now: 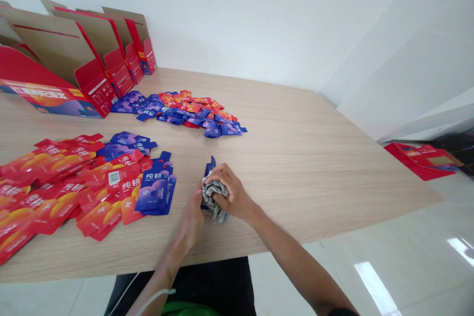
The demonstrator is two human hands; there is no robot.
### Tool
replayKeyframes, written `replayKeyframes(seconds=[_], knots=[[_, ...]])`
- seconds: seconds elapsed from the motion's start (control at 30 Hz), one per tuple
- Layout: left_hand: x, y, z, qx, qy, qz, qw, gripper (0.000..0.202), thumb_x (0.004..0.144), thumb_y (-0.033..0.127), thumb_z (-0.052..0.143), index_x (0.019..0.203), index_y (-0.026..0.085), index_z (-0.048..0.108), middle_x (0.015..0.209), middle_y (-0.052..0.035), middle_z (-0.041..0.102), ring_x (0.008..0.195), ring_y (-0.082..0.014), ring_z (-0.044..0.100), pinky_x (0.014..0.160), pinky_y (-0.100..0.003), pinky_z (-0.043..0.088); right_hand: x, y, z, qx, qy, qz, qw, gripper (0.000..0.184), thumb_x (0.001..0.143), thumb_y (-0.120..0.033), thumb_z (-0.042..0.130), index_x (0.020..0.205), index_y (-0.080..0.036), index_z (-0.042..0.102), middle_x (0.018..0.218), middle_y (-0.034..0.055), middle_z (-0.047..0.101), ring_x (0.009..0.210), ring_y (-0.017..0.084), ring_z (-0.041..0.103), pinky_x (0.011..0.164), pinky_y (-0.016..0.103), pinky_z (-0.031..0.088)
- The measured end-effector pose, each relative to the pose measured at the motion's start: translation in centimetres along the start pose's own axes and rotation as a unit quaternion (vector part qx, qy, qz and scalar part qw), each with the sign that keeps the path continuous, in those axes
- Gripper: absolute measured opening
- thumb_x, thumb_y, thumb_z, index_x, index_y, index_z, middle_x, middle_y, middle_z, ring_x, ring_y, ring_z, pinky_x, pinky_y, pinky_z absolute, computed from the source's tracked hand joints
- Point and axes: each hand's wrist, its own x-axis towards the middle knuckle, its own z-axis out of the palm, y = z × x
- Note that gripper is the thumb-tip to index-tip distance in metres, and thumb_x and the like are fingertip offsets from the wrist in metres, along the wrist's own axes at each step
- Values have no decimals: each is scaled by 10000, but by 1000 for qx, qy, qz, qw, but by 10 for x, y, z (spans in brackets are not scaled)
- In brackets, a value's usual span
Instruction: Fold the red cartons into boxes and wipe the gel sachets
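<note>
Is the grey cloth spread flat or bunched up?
Bunched up: the cloth is crumpled in the right hand, pressed on a blue pouch.

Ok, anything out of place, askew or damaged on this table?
Nothing damaged. The red and blue pouches lie in loose overlapping heaps. The right hand presses a crumpled grey cloth onto one blue pouch; the left hand steadies it.

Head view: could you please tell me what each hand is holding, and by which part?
The right hand clutches a bunched grey cloth; the left hand steadies a blue pouch at its side edge.
</note>
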Motion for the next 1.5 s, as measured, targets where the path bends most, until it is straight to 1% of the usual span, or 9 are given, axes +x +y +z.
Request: replayKeyframes(seconds=[0.1, 0.23, 0.57, 0.7, 0.97, 1.07, 1.3, 1.4, 1.5], knots=[[5, 9, 1, -17, 49, -7, 999, 741, 1072, 677, 238, 1439, 203, 674, 1518, -115, 691, 1616, -310, 419, 1371, -530, 231, -2, -1, 6, 15, -51, 0, 999, 147, 995, -282, 636, 1132, -231, 652, 1097, 90, 619, 1035, 251, 641, 932, 404, 591], [5, 18, -5, -9, 31, 28, 999, 854, 1027, 810, 230, 1507, 225, 626, 1581, -114, 642, 1646, -287, 367, 1379, -486, 224, -2, -3, 8, 22, -58, -9, 998, 172, 968, -219, 628, 1136, -224, 663, 1090, 80, 611, 1034, 229, 641, 928, 376, 590], [-41, 15, 9, 59, -86, -14, 994, 823, 1067, 724, 261, 1644, 180, 483, 1739, -149, 450, 1663, -277, 328, 1374, -510, 223, 5, 0, -10, -66, 163, 76, 981, 336, 818, -46, 526, 1079, -226, 640, 1050, 54, 644, 1001, 220, 640, 897, 362, 552], [-38, 13, 9, 40, -53, -7, 998, 822, 1066, 731, 268, 1636, 183, 492, 1740, -144, 451, 1671, -272, 309, 1381, -504, 181, 5, -1, -10, -41, 125, 65, 989, 327, 823, -57, 543, 1082, -230, 643, 1045, 50, 641, 995, 221, 644, 898, 364, 561], [-3, 27, -5, -2, 48, 55, 997, 837, 1058, 760, 278, 1605, 179, 530, 1657, -145, 560, 1666, -301, 314, 1377, -506, 229, -1, -3, -1, 37, -86, -9, 996, 275, 892, -114, 655, 1137, -240, 656, 1116, 81, 613, 1061, 242, 641, 938, 384, 590], [-7, 27, -2, 7, 34, 57, 998, 854, 1039, 790, 271, 1577, 197, 567, 1649, -145, 569, 1654, -304, 342, 1376, -503, 227, -2, -2, -1, 14, -52, -6, 999, 265, 898, -128, 639, 1137, -242, 651, 1104, 81, 616, 1053, 248, 636, 918, 390, 588], [-35, 16, 16, 12, -40, -9, 999, 794, 1062, 733, 301, 1559, 182, 582, 1699, -156, 509, 1642, -317, 368, 1372, -543, 216, 5, 0, -14, -64, 142, 70, 985, 313, 838, -77, 539, 1093, -230, 639, 1052, 58, 642, 1009, 236, 638, 909, 390, 553], [-33, 20, 17, 3, -46, -4, 999, 795, 1063, 732, 295, 1574, 188, 571, 1702, -146, 508, 1646, -307, 362, 1376, -531, 207, 7, -1, -16, -59, 136, 70, 986, 308, 833, -83, 535, 1081, -233, 638, 1044, 53, 643, 1004, 232, 640, 909, 382, 558], [-22, 25, 12, 6, -6, 28, 1000, 806, 1071, 727, 268, 1612, 188, 526, 1714, -129, 496, 1666, -284, 319, 1378, -491, 210, 5, -3, -14, -27, 64, 43, 997, 280, 846, -93, 570, 1074, -236, 647, 1052, 58, 625, 1019, 237, 640, 917, 385, 577]])
